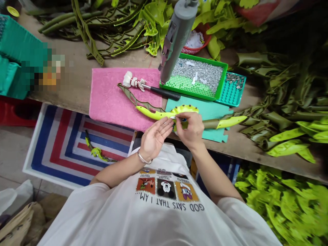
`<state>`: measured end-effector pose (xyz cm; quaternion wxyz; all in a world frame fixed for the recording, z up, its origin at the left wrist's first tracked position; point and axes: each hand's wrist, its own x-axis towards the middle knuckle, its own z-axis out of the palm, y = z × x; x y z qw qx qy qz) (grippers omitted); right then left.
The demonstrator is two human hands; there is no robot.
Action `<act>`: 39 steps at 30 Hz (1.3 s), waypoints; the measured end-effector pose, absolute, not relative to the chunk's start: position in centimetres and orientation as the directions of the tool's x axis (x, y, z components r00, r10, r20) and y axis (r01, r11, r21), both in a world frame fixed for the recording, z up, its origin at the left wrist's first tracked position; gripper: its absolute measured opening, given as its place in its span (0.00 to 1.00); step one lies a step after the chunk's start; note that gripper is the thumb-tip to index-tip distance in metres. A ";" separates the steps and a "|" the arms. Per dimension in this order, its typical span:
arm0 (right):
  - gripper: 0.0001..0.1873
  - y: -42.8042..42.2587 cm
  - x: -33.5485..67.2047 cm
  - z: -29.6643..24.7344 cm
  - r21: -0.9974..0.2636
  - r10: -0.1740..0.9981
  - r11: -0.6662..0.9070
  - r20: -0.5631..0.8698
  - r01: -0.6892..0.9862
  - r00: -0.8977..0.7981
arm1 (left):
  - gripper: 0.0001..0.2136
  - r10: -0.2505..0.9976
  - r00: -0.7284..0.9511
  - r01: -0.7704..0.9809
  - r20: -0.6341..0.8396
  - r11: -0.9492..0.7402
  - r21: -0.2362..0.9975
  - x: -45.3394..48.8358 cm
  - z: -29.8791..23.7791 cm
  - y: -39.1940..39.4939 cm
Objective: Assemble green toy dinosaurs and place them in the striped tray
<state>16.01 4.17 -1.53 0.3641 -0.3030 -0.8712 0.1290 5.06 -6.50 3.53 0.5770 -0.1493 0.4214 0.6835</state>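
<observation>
Plastic leaf pieces [151,113] lie across the pink towel [110,99] and teal foam mat [212,112] on the wooden bench [69,75], right under our hands. With our right hand [188,131] we pinch a small blue-centred part [183,120] where the pieces join, while our left hand [155,136] is open, its fingers [166,124] loosely spread just beside that part. A green tray [189,94] of metal studs [197,73] sits just beyond.

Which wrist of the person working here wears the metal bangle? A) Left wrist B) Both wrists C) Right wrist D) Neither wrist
A: the silver bangle circles the wrist of the left hand, while the wrist behind the right hand is bare.
</observation>
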 end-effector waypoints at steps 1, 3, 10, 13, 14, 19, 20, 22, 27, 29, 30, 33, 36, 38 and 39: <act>0.04 4.3 16.0 -1.7 -0.428 0.616 0.788 0.551 0.443 -0.564 | 0.14 0.663 -0.289 -0.915 -0.690 0.019 0.402 5.0 3.5 -6.5; 0.04 4.2 16.0 -1.8 -0.415 0.612 0.790 0.534 0.450 -0.583 | 0.13 0.665 -0.289 -0.916 -0.689 0.018 0.401 5.0 3.5 -6.4; 0.15 2.0 16.3 0.8 -0.514 0.615 0.782 0.544 0.353 -0.571 | 0.12 0.696 -0.306 -0.907 -0.650 -0.005 0.422 5.4 3.3 -6.6; 0.15 1.2 16.5 1.2 -0.555 0.662 0.740 0.505 0.379 -0.553 | 0.13 0.742 -0.302 -0.898 -0.599 -0.010 0.440 5.8 3.1 -6.9; 0.15 1.0 16.6 1.2 -0.561 0.674 0.730 0.501 0.389 -0.543 | 0.13 0.755 -0.294 -0.898 -0.586 -0.007 0.440 5.9 3.1 -7.0; 0.16 0.4 17.5 0.6 -0.579 0.693 0.715 0.514 0.392 -0.505 | 0.12 0.785 -0.229 -0.909 -0.575 0.039 0.414 6.5 2.7 -7.6; 0.16 0.4 17.7 0.5 -0.579 0.698 0.711 0.510 0.399 -0.503 | 0.12 0.786 -0.218 -0.911 -0.578 0.049 0.410 6.6 2.5 -7.7; 0.15 0.3 18.2 0.5 -0.572 0.708 0.701 0.492 0.426 -0.506 | 0.12 0.787 -0.199 -0.915 -0.585 0.065 0.399 6.8 2.3 -7.8; 0.14 0.3 19.2 0.7 -0.502 0.702 0.711 0.468 0.493 -0.536 | 0.12 0.772 -0.193 -0.925 -0.606 0.062 0.374 6.8 2.0 -8.0; 0.14 0.4 19.4 0.6 -0.455 0.681 0.732 0.477 0.508 -0.555 | 0.12 0.759 -0.209 -0.927 -0.616 0.046 0.372 6.6 1.9 -8.0; 0.13 0.4 19.5 0.4 -0.434 0.674 0.739 0.477 0.516 -0.564 | 0.12 0.754 -0.215 -0.928 -0.621 0.042 0.371 6.5 1.9 -8.0; 0.11 0.4 19.6 0.0 -0.403 0.684 0.729 0.451 0.553 -0.573 | 0.12 0.745 -0.218 -0.928 -0.630 0.043 0.371 6.3 2.1 -8.0; 0.09 0.5 19.7 -0.2 -0.415 0.712 0.702 0.411 0.579 -0.569 | 0.12 0.743 -0.214 -0.926 -0.634 0.053 0.374 6.3 2.2 -8.0; 0.08 0.7 19.8 0.0 -0.446 0.725 0.688 0.382 0.572 -0.573 | 0.12 0.742 -0.213 -0.925 -0.636 0.055 0.375 6.4 2.3 -8.0; 0.08 0.8 19.8 0.1 -0.467 0.728 0.683 0.369 0.562 -0.577 | 0.12 0.741 -0.215 -0.926 -0.636 0.054 0.375 6.4 2.3 -8.0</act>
